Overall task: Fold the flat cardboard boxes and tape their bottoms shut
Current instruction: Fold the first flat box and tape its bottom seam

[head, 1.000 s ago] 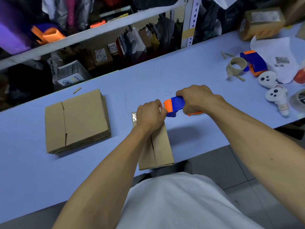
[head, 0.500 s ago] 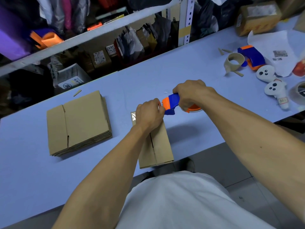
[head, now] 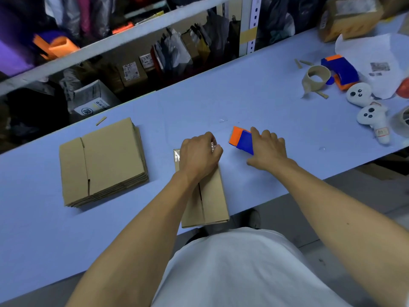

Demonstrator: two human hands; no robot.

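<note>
A stack of flat cardboard boxes (head: 103,161) lies at the left of the pale blue counter (head: 254,91), its edges roughly squared, with a small cardboard sliver (head: 101,120) just beyond its far corner. To the right of the stack, well apart from it, a single folded box (head: 210,200) lies lengthwise, its near end reaching the counter's front edge. A strip of clear tape (head: 176,155) glints along its far left corner. The left hand (head: 199,156) rests on the far end of this box with its fingers (head: 215,149) curled under; something shiny shows at the knuckles, probably the tape end pinched there, though the blur makes it hard to be sure.

Just right of that, the right hand (head: 267,149) lies over a blue and orange tape dispenser (head: 241,139) that sits on the counter, fingers laid fairly straight across its blue body and slightly spread, thumb out to the near side. The orange end points toward the left hand, a small gap between them.

Farther right, near the back, sit an empty tape core (head: 316,79), a second blue and orange dispenser (head: 340,70), two white handheld controllers (head: 365,103), a white paper sheet (head: 380,63) and a sealed brown carton (head: 349,18).
</note>
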